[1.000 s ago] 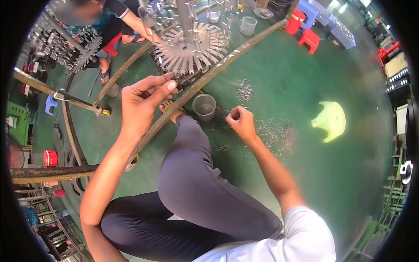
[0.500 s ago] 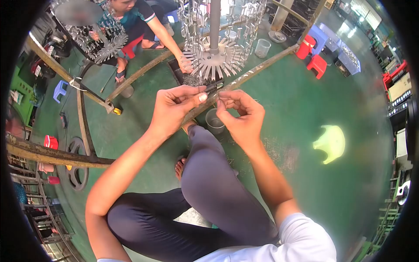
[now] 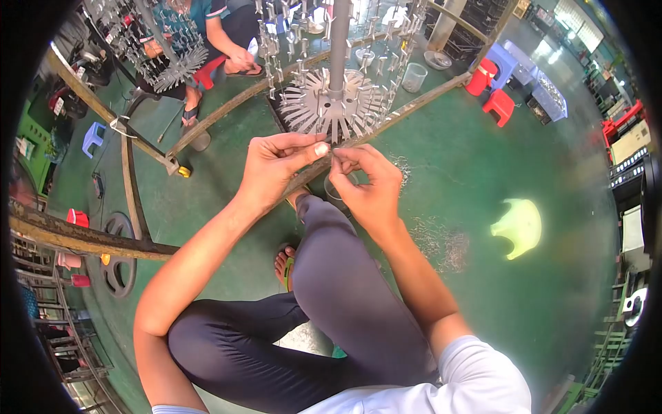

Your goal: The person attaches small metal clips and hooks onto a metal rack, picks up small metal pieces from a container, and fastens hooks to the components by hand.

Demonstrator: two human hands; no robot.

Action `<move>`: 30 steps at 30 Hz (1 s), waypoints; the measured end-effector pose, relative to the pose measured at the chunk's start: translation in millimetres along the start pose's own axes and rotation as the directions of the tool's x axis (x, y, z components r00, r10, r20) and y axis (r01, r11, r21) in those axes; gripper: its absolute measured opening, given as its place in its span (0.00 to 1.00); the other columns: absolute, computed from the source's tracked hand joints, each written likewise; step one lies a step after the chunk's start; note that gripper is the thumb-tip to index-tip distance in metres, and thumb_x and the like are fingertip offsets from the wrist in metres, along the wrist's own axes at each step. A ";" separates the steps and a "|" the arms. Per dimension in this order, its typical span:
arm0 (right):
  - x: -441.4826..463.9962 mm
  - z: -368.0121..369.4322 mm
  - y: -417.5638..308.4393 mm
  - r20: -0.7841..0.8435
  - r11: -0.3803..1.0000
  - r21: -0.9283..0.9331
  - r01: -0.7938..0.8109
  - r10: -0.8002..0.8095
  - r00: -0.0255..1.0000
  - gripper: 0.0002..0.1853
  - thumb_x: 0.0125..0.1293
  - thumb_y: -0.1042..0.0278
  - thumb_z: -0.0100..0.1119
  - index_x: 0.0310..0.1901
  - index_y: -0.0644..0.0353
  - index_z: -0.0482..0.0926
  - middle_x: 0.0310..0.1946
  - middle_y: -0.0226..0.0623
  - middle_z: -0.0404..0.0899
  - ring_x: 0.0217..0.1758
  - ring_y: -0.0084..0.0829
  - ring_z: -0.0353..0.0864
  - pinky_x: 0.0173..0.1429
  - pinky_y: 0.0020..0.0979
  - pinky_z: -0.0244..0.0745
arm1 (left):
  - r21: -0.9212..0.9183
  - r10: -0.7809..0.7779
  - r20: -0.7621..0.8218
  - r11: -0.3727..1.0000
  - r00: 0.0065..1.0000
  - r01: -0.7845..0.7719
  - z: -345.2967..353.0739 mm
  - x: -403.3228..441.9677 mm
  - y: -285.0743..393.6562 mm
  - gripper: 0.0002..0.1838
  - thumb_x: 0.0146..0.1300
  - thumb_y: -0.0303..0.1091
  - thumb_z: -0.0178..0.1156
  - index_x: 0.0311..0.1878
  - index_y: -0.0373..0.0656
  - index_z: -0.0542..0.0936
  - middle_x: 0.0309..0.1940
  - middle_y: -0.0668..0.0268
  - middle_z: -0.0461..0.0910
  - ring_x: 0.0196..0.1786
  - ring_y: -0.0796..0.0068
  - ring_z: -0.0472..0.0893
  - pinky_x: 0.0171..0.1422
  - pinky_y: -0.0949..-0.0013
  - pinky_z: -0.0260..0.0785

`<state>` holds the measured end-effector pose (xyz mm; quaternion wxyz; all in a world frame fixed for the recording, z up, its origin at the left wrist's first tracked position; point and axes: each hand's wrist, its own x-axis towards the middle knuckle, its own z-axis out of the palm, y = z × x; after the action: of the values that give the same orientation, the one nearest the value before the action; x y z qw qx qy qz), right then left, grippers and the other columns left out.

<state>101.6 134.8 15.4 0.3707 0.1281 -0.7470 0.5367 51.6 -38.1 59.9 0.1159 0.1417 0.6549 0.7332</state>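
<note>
My left hand (image 3: 274,169) is closed in a pinch, with a pale covering on the thumb tip. Facing it, my right hand (image 3: 371,181) is pinched too, and the fingertips of both nearly meet. What they hold is too small to make out. Just beyond is a slotted metal disc (image 3: 314,103) on an upright pole (image 3: 339,48), ringed by hanging chains of small metal pieces (image 3: 270,48). A clear plastic tub (image 3: 334,196) stands on the floor below, partly hidden by my right hand.
A metal frame bar (image 3: 431,94) runs under the disc. Small metal bits (image 3: 441,243) lie scattered on the green floor. A yellow-green stool (image 3: 520,228) is at right, red stool (image 3: 499,105) farther back. A co-worker (image 3: 231,41) sits by another hanging rack (image 3: 169,62).
My right hand has moved left, bringing the fingertips closer together. The co-worker's arm has drawn back from the dark tray beneath the disc. The hanging chains have shifted.
</note>
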 end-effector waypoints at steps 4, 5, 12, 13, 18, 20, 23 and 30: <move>1.2 -0.1 1.4 0.018 0.999 -0.027 0.039 -0.039 0.999 0.11 0.56 0.83 0.71 0.42 0.65 0.85 0.30 0.36 0.82 0.30 0.26 0.83 0.38 0.28 0.80 | 0.014 0.030 -0.005 0.999 1.000 -0.030 2.4 2.0 -3.4 0.13 0.65 0.28 0.74 0.51 0.35 0.89 0.41 0.65 0.90 0.43 0.84 0.84 0.46 0.76 0.76; 1.3 -0.1 2.0 0.034 0.999 -0.030 0.046 -0.045 0.998 0.11 0.56 0.82 0.71 0.41 0.64 0.85 0.30 0.35 0.82 0.30 0.28 0.83 0.37 0.30 0.80 | 0.010 0.044 -0.005 0.999 0.999 -0.044 3.3 3.3 -4.7 0.13 0.65 0.28 0.74 0.51 0.35 0.89 0.41 0.65 0.90 0.43 0.84 0.84 0.46 0.77 0.76; 4.5 -5.2 6.8 0.003 0.999 -0.041 -0.002 0.002 1.000 0.11 0.54 0.83 0.71 0.40 0.64 0.84 0.27 0.34 0.80 0.27 0.25 0.82 0.35 0.28 0.78 | -0.025 0.066 -0.023 0.997 0.998 -0.066 9.0 5.6 -7.7 0.13 0.66 0.29 0.73 0.52 0.34 0.89 0.42 0.63 0.90 0.44 0.83 0.85 0.47 0.77 0.77; 5.4 -6.3 3.1 -0.011 0.998 -0.058 -0.020 0.020 1.000 0.12 0.54 0.84 0.71 0.40 0.64 0.85 0.27 0.34 0.80 0.27 0.25 0.82 0.35 0.27 0.77 | -0.021 0.061 -0.027 0.998 0.998 -0.061 9.2 6.0 -7.7 0.13 0.67 0.29 0.73 0.52 0.34 0.89 0.42 0.64 0.90 0.44 0.83 0.85 0.47 0.77 0.77; 11.2 -8.5 5.1 0.026 0.989 -0.105 0.100 -0.098 0.995 0.12 0.53 0.85 0.71 0.40 0.64 0.85 0.28 0.34 0.80 0.27 0.24 0.80 0.34 0.27 0.76 | -0.034 0.053 -0.024 0.998 0.998 -0.054 10.8 7.4 -9.2 0.13 0.66 0.28 0.73 0.52 0.34 0.89 0.43 0.63 0.90 0.44 0.83 0.85 0.51 0.75 0.77; 11.2 -7.4 5.7 0.034 0.992 -0.078 0.104 -0.101 0.994 0.12 0.53 0.85 0.71 0.40 0.64 0.84 0.28 0.33 0.80 0.27 0.24 0.80 0.34 0.27 0.76 | -0.047 0.065 -0.029 0.997 0.997 -0.066 10.0 8.5 -11.8 0.13 0.66 0.27 0.73 0.51 0.34 0.89 0.43 0.63 0.90 0.45 0.82 0.84 0.52 0.75 0.77; 9.7 -7.5 3.6 0.030 0.995 -0.060 0.076 -0.075 0.997 0.12 0.53 0.86 0.71 0.40 0.65 0.85 0.28 0.33 0.80 0.28 0.23 0.79 0.35 0.26 0.76 | -0.055 0.076 -0.035 0.995 0.996 -0.078 10.6 9.6 -15.2 0.13 0.66 0.28 0.73 0.51 0.34 0.89 0.43 0.63 0.90 0.45 0.82 0.84 0.53 0.74 0.77; 11.5 -9.2 3.9 0.070 0.996 -0.071 0.046 -0.041 0.997 0.11 0.54 0.86 0.71 0.39 0.65 0.85 0.29 0.33 0.80 0.28 0.22 0.80 0.37 0.25 0.78 | -0.034 0.074 -0.046 0.997 0.996 -0.076 16.6 8.7 -15.0 0.12 0.66 0.29 0.74 0.50 0.34 0.89 0.44 0.63 0.90 0.46 0.81 0.84 0.54 0.74 0.77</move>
<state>95.2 146.9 22.0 0.3612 0.1490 -0.7754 0.4962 49.2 -17.9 47.2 0.0762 0.1479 0.6381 0.7518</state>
